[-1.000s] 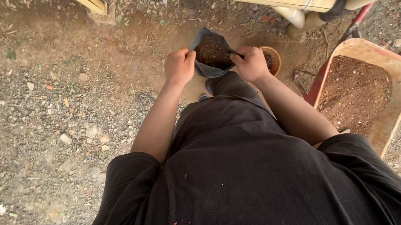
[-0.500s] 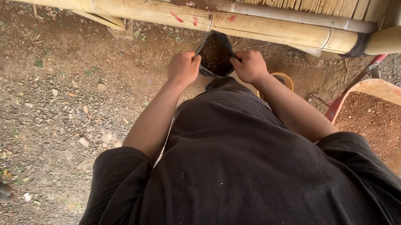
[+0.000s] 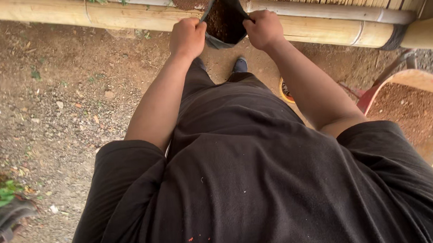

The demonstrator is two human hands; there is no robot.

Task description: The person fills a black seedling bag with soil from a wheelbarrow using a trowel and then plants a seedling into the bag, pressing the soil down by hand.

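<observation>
While both fists clamp its rim, left hand (image 3: 186, 37) and right hand (image 3: 263, 28), the soil-filled grow bag (image 3: 224, 19) hangs against the bamboo rail (image 3: 321, 28); filling looks done, setting down remains, wheelbarrow (image 3: 418, 107) below-right of rail

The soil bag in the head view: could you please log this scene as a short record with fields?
held thing: dark soil bag, open at the top, filled with soil
left hand: grips the bag's left edge
right hand: grips the bag's right edge
behind the bag: bamboo pole, lying level
at right: wheelbarrow with soil
ground: dirt and gravel
</observation>
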